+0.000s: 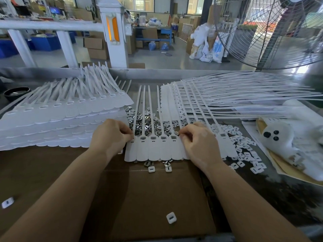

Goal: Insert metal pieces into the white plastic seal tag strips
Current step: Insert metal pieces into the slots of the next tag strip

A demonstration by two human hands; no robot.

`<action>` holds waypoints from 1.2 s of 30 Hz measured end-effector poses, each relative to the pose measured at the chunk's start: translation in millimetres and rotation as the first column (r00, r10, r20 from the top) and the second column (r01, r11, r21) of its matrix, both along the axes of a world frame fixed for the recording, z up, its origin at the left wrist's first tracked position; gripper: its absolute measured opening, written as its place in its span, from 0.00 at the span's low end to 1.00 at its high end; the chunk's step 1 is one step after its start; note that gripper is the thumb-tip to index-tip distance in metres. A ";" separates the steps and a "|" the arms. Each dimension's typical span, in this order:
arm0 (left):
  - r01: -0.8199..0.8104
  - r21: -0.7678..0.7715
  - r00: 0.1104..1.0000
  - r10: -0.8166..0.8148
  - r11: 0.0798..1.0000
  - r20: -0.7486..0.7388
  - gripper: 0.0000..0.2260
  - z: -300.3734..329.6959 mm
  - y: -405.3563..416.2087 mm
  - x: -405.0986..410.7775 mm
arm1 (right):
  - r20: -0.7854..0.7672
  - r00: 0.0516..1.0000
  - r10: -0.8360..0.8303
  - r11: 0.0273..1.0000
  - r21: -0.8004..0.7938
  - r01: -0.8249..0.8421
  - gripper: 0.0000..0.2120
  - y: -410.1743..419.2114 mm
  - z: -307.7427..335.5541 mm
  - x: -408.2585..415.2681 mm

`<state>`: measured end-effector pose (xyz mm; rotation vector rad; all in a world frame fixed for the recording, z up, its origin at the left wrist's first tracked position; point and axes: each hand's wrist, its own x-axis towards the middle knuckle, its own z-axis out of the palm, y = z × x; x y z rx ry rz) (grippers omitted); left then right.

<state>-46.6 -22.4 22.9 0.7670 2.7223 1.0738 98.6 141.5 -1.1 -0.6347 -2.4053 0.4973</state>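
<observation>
Hands meet over a joined strip of white seal tags (158,150) lying flat on brown cardboard (139,198) in the middle of the counter (288,198). Left hand (111,135) has its fingers curled down onto the strip's left end, pinching at the tag edge beside the first slot. Right hand (195,142) is curled the same way at the strip's right end, fingertips pressed together just by the last slot — whether a metal piece sits between them I cannot tell. Four slots between the hands show metal inside.

Metal pieces (141,122) lie heaped just behind the strip, under its long tails, with a few poking out at its near edge. White caps (244,149) are scattered to the right of the strip, and single ones (171,217) lie on the cardboard nearer the front edge.

Stacked tags (57,123) fill the counter's left side; another fanned pile (218,96) spreads toward the far right corner. A black bowl (16,93) sits at the left edge — a large fan (272,32) stands beyond the right.
</observation>
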 end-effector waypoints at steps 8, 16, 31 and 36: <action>-0.019 -0.055 0.997 0.022 0.998 0.069 0.09 8.2 10.1 -4.3 | -0.003 1.000 -0.002 1.000 -0.005 0.002 0.06 0.8 -0.6 -1.0; 0.062 -0.154 0.986 -0.037 0.986 0.165 0.09 22.4 19.4 -9.6 | -0.013 1.000 0.003 1.000 -0.001 -0.003 0.06 2.1 -1.8 -1.0; 0.105 -0.152 0.982 -0.078 0.983 0.174 0.06 27.2 16.7 -8.6 | -0.003 1.000 0.005 1.000 -0.009 -0.005 0.06 1.8 -1.5 -0.5; 0.098 -0.252 0.988 -0.065 0.963 0.137 0.09 28.6 29.8 -8.4 | 0.004 1.000 -0.006 1.000 -0.010 0.006 0.06 2.3 -1.4 -0.9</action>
